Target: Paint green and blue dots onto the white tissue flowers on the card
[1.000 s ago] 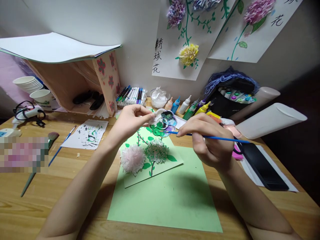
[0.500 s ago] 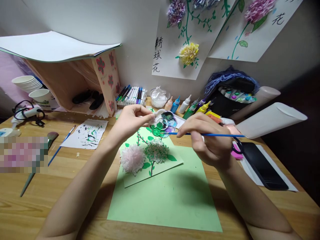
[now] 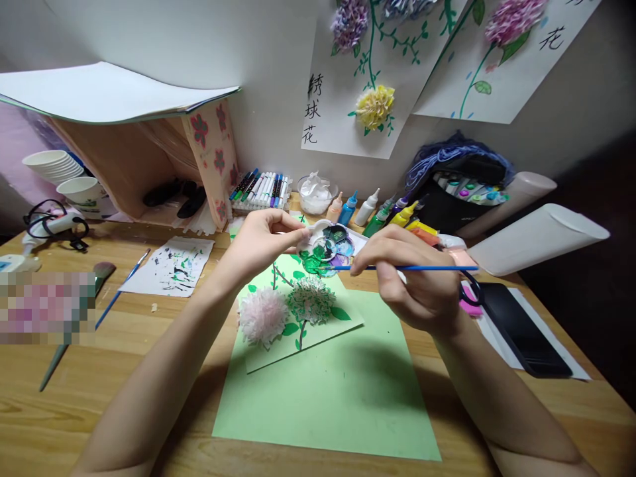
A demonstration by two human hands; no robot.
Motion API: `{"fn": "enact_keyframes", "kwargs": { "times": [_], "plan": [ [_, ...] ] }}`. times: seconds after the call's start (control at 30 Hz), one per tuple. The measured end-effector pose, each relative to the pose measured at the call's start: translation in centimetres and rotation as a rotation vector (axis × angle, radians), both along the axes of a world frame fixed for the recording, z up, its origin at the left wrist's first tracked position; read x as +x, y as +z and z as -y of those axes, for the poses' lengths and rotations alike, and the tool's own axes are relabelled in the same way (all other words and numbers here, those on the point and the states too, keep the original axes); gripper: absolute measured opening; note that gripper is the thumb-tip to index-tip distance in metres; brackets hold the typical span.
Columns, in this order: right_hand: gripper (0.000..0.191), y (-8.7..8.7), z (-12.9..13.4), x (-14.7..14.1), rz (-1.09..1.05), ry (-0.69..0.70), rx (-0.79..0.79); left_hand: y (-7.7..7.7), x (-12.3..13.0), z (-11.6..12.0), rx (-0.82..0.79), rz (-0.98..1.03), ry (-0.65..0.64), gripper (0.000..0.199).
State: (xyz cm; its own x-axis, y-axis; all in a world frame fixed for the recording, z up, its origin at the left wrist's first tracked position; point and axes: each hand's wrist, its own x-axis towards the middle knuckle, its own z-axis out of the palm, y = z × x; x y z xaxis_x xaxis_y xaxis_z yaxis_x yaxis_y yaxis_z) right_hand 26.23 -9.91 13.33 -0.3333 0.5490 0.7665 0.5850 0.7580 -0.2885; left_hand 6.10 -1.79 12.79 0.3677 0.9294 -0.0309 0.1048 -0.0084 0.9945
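My left hand [image 3: 265, 242] pinches the left rim of a round white paint palette [image 3: 325, 242] with green, dark and purple paint in its wells. Between the fingers of my right hand [image 3: 412, 278] is a thin blue paintbrush [image 3: 432, 268], lying nearly level, its tip at the palette's lower edge by the green paint. Under the palette lies a card with painted stems and leaves [image 3: 278, 356], carrying a pink paper flower [image 3: 264, 317] and a green-white one [image 3: 312, 299]. The card rests on a larger green sheet [image 3: 322, 411].
Paint bottles [image 3: 368, 209], a bowl of white material [image 3: 317, 193] and markers [image 3: 262, 189] stand along the wall. A stained tissue [image 3: 173, 266] and another brush [image 3: 112, 308] lie left. A black phone [image 3: 524, 331] lies right, near a white bottle [image 3: 541, 240].
The palette has shifted very slightly to the right. The brush has slid a little to the left at its handle end, and its tip remains by the palette's lower edge.
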Motion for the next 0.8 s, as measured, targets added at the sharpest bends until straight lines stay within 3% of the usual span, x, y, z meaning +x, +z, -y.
{"fn": "enact_keyframes", "kwargs": {
  "times": [0.23, 0.6, 0.8],
  "plan": [
    [0.025, -0.05, 0.10, 0.18, -0.096, -0.021, -0.022, 0.09, -0.02, 0.06, 0.013, -0.012, 0.006, 0.026],
    [0.026, 0.30, 0.23, 0.09, -0.045, -0.051, -0.007, 0.34, 0.15, 0.20, -0.003, -0.021, 0.013, 0.025],
    [0.025, 0.40, 0.36, -0.08, 0.013, 0.001, -0.024, 0.52, 0.29, 0.35, 0.000, -0.049, 0.028, 0.025]
  ]
}}
